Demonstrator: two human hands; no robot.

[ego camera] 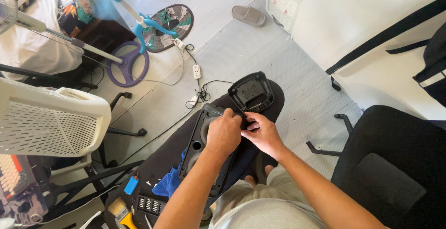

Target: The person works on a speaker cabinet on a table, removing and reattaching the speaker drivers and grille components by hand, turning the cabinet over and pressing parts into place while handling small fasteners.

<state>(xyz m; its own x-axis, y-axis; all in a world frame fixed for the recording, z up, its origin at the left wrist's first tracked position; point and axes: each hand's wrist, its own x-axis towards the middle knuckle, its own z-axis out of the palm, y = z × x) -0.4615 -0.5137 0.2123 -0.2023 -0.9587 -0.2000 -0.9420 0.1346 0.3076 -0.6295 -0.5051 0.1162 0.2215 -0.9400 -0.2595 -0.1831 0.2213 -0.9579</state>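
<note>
Nearest the camera, a paintbrush with a yellow ferrule (121, 212), a small black vented grille (148, 205), a blue cloth (170, 182) and a small blue lighter-shaped piece (131, 185) lie at the near end of a long dark board (153, 161) that runs away across the floor (241, 48). On that board rests the black speaker panel (200, 141), long side pointing away, with round openings showing along its length.

The left hand (223, 133) is curled over the panel's far right edge, fingers closed on the rim, though what lies under them is hidden. The right hand (263, 134) meets it from the side, fingertips pinched together on something small and dark at the same spot; what it is cannot be made out.

To do this well, judging from the grip, the left hand should keep the panel pressed flat while the right works with small, even force, so the plastic edge does not flex or slip.

Just beyond sits a black moulded cover (251, 92), hollow side up. Farther off are a white power strip (196, 71) and a sandal (248, 16)
</note>
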